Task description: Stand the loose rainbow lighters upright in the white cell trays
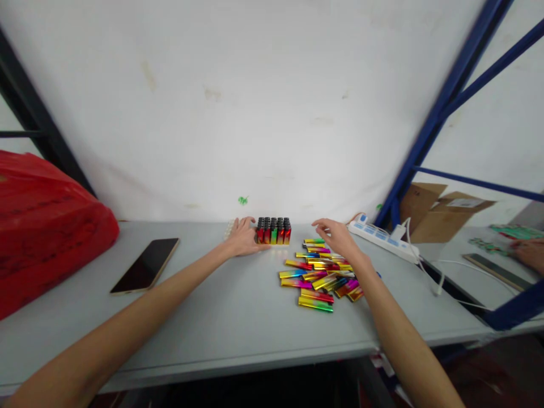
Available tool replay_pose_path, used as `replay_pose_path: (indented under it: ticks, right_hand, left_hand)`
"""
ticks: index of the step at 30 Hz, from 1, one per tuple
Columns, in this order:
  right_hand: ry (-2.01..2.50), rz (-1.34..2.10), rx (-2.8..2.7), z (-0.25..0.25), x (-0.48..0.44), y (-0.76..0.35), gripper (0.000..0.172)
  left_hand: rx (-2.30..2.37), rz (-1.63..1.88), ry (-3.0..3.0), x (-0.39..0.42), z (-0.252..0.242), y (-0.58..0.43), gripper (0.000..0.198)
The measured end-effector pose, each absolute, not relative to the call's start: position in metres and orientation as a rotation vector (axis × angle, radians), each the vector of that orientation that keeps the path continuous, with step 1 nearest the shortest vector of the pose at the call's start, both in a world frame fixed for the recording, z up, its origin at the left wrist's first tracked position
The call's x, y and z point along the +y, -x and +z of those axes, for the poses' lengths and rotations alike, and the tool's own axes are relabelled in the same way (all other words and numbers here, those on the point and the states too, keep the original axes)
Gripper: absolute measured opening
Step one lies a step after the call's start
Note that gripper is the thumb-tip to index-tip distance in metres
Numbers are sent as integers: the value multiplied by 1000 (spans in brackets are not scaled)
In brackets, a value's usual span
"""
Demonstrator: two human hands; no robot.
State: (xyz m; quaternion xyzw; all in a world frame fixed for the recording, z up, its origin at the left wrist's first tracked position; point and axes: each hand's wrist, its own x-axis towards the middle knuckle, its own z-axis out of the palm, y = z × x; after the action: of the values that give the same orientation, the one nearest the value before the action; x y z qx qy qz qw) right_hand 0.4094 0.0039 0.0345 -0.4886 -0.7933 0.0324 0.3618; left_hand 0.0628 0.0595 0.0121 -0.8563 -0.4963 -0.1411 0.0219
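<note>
A block of lighters (pixel 274 231) stands upright in tight rows, black tops up, on a pale base near the wall. My left hand (pixel 244 238) is at its left side, fingers spread and thumb reaching along the front lower edge. Behind that hand, a whitish knobbly piece (pixel 229 228) is partly hidden. To the right, my right hand (pixel 334 233) hovers over the back of a loose heap of shiny multicoloured lighters (pixel 317 281). Its fingers are loosely bent and apart, with nothing visible between them. My right forearm covers part of the heap's right side.
A dark-screened phone (pixel 147 265) lies at left on the grey table (pixel 238 323), beside a red plastic bag (pixel 46 226). A white power strip (pixel 382 238) with cables sits at right by a blue metal frame (pixel 437 113). Beyond are a cardboard box (pixel 442 215) and another person's hand (pixel 529 252).
</note>
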Motion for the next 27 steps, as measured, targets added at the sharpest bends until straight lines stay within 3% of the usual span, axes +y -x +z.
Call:
replay_pose_path:
  ticks: [10, 27]
  right_hand:
    - [1311, 46, -2109, 32, 5, -408, 23]
    - [1264, 23, -2109, 28, 9, -406, 22]
  left_hand:
    - [-1585, -403, 2613, 75, 11, -66, 87]
    - [-1519, -456, 2685, 87, 3, -56, 85]
